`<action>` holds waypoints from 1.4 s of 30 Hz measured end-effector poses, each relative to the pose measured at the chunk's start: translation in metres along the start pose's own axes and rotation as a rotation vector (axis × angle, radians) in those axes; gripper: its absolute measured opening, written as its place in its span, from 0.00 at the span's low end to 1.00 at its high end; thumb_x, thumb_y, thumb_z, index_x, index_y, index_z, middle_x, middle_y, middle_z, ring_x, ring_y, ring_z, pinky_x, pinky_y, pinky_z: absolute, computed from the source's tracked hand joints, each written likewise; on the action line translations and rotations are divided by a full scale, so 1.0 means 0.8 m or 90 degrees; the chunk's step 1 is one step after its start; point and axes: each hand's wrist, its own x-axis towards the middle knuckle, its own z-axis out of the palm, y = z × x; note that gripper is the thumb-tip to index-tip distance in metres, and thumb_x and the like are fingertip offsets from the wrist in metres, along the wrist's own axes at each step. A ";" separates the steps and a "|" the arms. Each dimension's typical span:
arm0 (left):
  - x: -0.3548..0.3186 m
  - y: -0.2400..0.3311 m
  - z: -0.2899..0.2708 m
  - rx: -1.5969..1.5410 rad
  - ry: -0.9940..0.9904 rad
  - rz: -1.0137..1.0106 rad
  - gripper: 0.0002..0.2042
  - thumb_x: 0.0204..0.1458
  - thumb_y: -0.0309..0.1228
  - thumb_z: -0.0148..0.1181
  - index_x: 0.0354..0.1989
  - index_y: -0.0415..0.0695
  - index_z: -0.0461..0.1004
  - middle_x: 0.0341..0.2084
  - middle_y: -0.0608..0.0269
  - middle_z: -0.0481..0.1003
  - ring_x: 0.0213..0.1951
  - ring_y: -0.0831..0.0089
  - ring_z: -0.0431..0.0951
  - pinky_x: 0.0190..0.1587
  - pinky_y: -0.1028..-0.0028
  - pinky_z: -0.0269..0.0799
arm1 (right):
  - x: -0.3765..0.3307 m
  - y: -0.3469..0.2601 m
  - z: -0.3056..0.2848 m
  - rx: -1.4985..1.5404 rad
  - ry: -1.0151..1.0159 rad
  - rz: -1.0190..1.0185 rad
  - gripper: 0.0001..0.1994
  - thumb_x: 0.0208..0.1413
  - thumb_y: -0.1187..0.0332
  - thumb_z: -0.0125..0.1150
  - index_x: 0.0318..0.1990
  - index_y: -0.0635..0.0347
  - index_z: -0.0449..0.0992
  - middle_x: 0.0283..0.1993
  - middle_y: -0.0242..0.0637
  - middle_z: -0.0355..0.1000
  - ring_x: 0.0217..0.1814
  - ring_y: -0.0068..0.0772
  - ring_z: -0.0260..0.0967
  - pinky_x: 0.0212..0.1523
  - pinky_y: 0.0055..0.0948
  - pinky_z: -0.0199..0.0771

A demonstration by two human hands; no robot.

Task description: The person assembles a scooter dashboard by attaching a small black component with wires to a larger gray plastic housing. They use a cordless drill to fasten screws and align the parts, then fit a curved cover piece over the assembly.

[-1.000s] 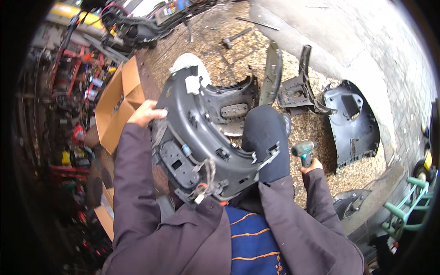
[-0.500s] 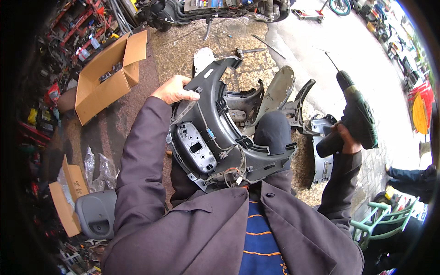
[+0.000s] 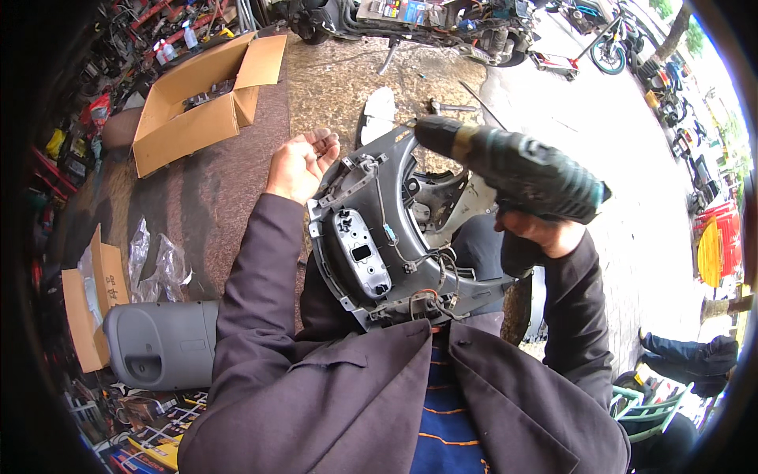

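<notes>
Grey plastic scooter panel (image 3: 371,245) rests on your lap; your left hand (image 3: 300,164) touches its upper edge, fingers loosely open. Your right hand (image 3: 545,233) grips a green drill (image 3: 517,167). Brown open carton (image 3: 201,99) lies on the ground's upper left.

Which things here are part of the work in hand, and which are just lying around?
In hand:
- grey scooter panel, on the lap, wiring showing
- left hand, open at the panel's edge
- right hand, holding the power drill

Lying about:
- open cardboard box
- grey cover
- clear plastic bag
- hammer
- stripped scooter
</notes>
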 end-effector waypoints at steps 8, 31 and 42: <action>-0.028 -0.003 0.015 0.000 0.037 0.073 0.14 0.54 0.13 0.41 0.45 0.34 0.72 0.45 0.47 0.77 0.49 0.59 0.79 0.56 0.64 0.79 | 0.023 0.014 0.034 -0.048 -0.093 0.015 0.26 0.49 0.75 0.74 0.58 0.61 0.74 0.50 0.37 0.78 0.50 0.31 0.74 0.53 0.34 0.76; -0.054 0.028 0.077 0.343 -0.240 0.107 0.14 0.56 0.15 0.45 0.48 0.38 0.72 0.47 0.51 0.78 0.47 0.63 0.81 0.52 0.64 0.80 | 0.009 0.028 0.004 0.196 -0.090 0.177 0.22 0.46 0.83 0.67 0.52 0.65 0.77 0.39 0.38 0.79 0.33 0.32 0.77 0.36 0.34 0.81; -0.049 0.022 0.112 0.350 -0.187 0.079 0.13 0.57 0.14 0.42 0.46 0.40 0.69 0.43 0.51 0.79 0.42 0.65 0.83 0.43 0.72 0.83 | 0.006 0.045 -0.015 0.089 -0.130 0.061 0.21 0.49 0.77 0.70 0.53 0.63 0.77 0.43 0.40 0.79 0.44 0.33 0.77 0.47 0.36 0.79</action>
